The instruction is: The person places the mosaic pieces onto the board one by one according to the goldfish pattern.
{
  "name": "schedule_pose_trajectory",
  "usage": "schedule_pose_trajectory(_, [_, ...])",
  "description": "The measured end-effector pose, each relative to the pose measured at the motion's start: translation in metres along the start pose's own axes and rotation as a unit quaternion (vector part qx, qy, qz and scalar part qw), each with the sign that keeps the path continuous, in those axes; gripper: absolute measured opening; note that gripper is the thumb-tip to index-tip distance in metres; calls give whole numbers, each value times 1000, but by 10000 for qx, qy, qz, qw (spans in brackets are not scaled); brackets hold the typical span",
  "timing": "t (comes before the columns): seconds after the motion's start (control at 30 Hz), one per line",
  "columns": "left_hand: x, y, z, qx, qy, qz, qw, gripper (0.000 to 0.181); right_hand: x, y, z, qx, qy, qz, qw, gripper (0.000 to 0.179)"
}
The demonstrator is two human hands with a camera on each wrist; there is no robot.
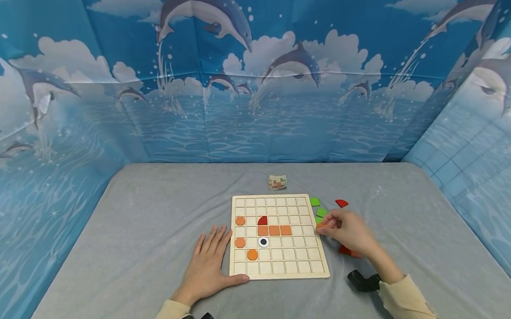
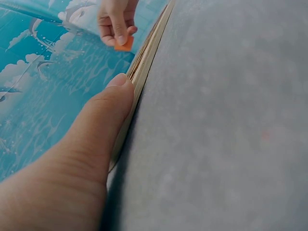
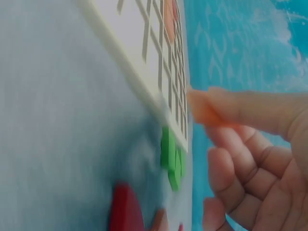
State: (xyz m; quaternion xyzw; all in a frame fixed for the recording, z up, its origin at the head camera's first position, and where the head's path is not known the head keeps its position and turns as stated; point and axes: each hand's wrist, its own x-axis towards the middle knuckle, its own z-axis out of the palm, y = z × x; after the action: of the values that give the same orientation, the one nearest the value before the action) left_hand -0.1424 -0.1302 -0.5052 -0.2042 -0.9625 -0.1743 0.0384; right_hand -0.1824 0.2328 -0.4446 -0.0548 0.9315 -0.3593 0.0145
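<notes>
A wooden grid board (image 1: 284,277) lies on the grey cloth. In its cells are several orange squares and circles, a red quarter circle (image 1: 262,221) and a white disc with a black dot (image 1: 263,242). My left hand (image 1: 207,272) rests spread at the board's left side, its thumb (image 2: 113,103) against the near edge. Just over the board's right edge, my right hand (image 1: 346,229) pinches an orange square tile (image 3: 204,109) between thumb and fingers; the left wrist view also shows this tile (image 2: 124,44).
Right of the board lie several green tiles (image 1: 314,201) and a red quarter piece (image 1: 341,203). Red and orange pieces (image 1: 350,252) sit partly under my right hand. Behind the board is a small patterned card (image 1: 277,182). A dolphin-print curtain (image 1: 253,130) encloses the table's back and sides.
</notes>
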Motion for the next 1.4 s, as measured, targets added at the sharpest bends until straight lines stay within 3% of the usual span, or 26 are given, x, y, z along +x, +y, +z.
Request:
schedule_pose_trajectory(0.27, [0,0,0,-2,-17,-16,10000,115,2,-17,19,572,-388,-367,9969,21])
schedule_pose_trajectory(0.5, [0,1,-1,-8,-11,-7,10000,115,7,-31,35,1111,-703,-740,9885,16])
schedule_pose_trajectory(0.73, [0,1,-1,42,113,71,9999,114,11,-40,51,1012,-780,-1036,9864,11])
schedule_pose_trajectory(0.97, [-1,1,-2,48,140,80,9999,115,11,-52,62,785,-707,-900,9903,11])
schedule_pose_trajectory(1.4, [-1,2,-3,59,22,4,10000,116,11,-56,69,525,-725,-1074,9902,9])
